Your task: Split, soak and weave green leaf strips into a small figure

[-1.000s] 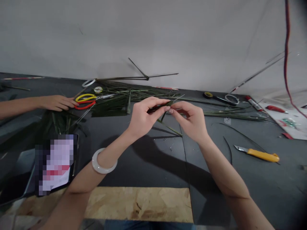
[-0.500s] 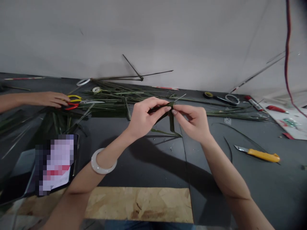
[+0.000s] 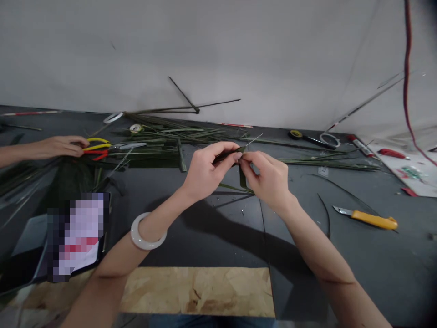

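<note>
Between thumb and fingers, my left hand [image 3: 210, 168] pinches a folded green leaf strip [image 3: 243, 177] above the dark table. My right hand [image 3: 269, 177] meets it from the right, its fingertips closed on the same strip. One end of the leaf hangs down between the two hands. A thin pale wire [image 3: 254, 139] sticks out up and to the right from the fold. The fingers cover most of the fold itself. A white bangle [image 3: 145, 231] circles my left wrist.
Another person's hand [image 3: 66, 146] rests at yellow-and-red-handled scissors [image 3: 99, 148] on the left. Long green leaves [image 3: 157, 157] lie along the back. A lit tablet [image 3: 82, 237] stands front left. A yellow utility knife [image 3: 373, 220] lies right. A tape roll [image 3: 135, 129] sits among the leaves.
My right hand has shifted slightly left and its fingers have drawn closer to my left fingertips. The other person's hand and the scissors have moved a little left.
</note>
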Motion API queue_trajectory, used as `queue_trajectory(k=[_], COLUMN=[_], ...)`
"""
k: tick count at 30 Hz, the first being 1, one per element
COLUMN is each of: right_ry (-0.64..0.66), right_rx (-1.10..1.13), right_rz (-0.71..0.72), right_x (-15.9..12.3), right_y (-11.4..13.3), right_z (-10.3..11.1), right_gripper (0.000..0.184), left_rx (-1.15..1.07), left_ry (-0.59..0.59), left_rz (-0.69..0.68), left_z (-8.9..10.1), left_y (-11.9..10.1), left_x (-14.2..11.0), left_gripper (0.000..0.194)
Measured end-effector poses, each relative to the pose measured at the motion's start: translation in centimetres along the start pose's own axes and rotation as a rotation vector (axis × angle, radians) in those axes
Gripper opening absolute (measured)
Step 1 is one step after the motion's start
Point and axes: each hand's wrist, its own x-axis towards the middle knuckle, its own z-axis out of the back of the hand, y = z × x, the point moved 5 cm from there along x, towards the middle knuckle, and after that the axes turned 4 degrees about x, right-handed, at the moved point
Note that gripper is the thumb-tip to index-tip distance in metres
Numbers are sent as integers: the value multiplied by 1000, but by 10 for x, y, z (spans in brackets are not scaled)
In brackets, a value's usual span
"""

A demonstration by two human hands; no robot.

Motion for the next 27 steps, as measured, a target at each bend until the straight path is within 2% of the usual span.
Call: queue_trajectory(k=[5, 9, 14, 18, 23, 27], right_ry=[3, 23, 62, 33, 40, 53], right_rx=[-50, -66, 24, 56, -45, -122], right_rz=[67, 63, -14, -98, 25, 33], right_x=[-1, -1, 2, 3, 3, 4], right_y=[2, 0, -6, -10, -11, -12], right_z=[-5, -6, -3, 3, 3, 1], right_gripper=[23, 24, 14, 13, 28, 33], left_rx=[37, 36, -65, -88, -81, -133], left_ry=[-19, -30, 13, 37, 24, -17], left_rz=[-7, 0, 57, 71, 60, 67], left_z=[0, 1, 3, 6, 8, 13], left_y=[-3, -4, 4, 9, 11, 7], left_x=[-3, -2, 5, 9, 10, 11], left_gripper=[26, 25, 29, 31, 30, 27])
